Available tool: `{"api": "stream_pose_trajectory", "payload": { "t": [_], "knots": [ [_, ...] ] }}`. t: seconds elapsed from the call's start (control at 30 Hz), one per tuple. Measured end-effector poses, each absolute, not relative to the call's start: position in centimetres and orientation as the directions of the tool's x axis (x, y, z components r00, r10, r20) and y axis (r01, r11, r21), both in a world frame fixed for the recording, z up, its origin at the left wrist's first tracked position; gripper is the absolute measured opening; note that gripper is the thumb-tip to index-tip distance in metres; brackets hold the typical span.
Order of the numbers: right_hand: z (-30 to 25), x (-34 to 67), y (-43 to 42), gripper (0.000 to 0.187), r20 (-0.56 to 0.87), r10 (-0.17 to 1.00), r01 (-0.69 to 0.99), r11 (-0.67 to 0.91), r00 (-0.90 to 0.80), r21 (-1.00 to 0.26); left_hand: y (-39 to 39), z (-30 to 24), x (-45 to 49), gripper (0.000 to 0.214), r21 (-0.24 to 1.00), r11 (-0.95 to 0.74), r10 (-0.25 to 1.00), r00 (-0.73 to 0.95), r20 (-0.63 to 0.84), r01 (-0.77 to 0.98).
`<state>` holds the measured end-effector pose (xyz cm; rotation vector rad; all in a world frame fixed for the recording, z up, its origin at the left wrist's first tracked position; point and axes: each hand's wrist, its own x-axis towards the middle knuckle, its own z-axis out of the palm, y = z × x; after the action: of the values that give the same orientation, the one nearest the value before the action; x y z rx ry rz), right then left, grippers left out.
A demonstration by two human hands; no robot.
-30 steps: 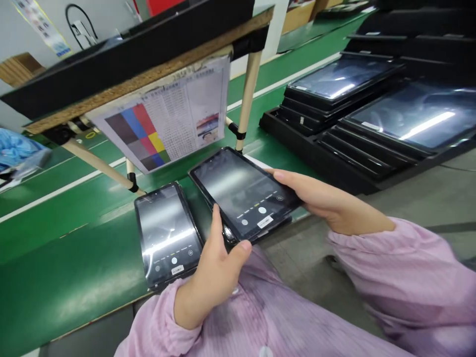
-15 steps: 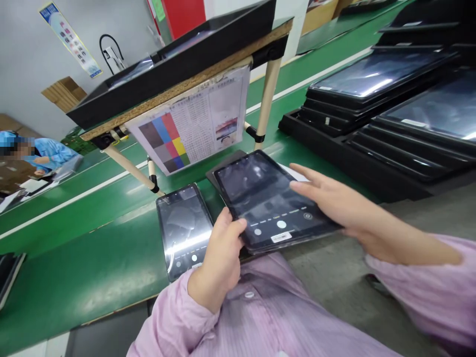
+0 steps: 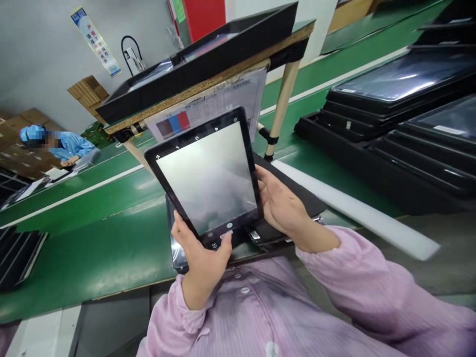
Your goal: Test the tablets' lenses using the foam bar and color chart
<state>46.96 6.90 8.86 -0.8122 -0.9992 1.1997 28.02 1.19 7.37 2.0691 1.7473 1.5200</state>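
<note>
Both my hands hold a black tablet [image 3: 211, 178], tilted up in front of me, its screen pale and whitish with camera icons along its ends. My left hand [image 3: 203, 260] grips the lower left corner, thumb over the front bezel. At the right edge, my right hand [image 3: 282, 203] is closed on the frame, some fingers hidden behind it. Beneath it on the left lies another tablet [image 3: 177, 245], mostly covered. Below my right hand sits a dark flat item with a small white label [image 3: 255, 234]; its kind is unclear. Behind the held tablet hangs a printed colour chart [image 3: 178, 121], partly hidden.
A wooden shelf [image 3: 208, 82] on pipe legs carries a black tray [image 3: 230, 49]. Stacked black trays with screens [image 3: 401, 84] stand on the right. A white foam strip [image 3: 357, 210] sticks out toward me. Across the green bench [image 3: 111, 233], a co-worker [image 3: 70, 146] sits at far left.
The tablet in my hands is up higher and more upright, in front of the chart, its screen bright instead of dark. My right hand has closed on its edge. The white strip shows more.
</note>
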Motion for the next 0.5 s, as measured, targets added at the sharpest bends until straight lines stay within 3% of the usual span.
{"api": "stream_pose_trajectory", "payload": {
  "t": [0.13,0.3,0.5],
  "knots": [
    [8.6,46.7,8.0,0.070,0.136,0.983,-0.385,0.174,0.124,-0.906,1.4,7.0,28.2,0.129,0.505,-0.321,0.759,-0.102,0.643,0.802],
    [8.4,46.6,7.5,0.069,0.078,0.995,-0.410,0.097,0.064,-0.907,2.0,6.9,28.2,0.132,0.537,-0.300,0.808,-0.089,0.583,0.788],
    [7.7,46.8,7.6,0.076,0.065,0.994,-0.182,0.080,0.087,-0.980,2.5,6.3,28.5,0.133,0.546,-0.251,0.835,-0.106,0.540,0.799]
  ]
}}
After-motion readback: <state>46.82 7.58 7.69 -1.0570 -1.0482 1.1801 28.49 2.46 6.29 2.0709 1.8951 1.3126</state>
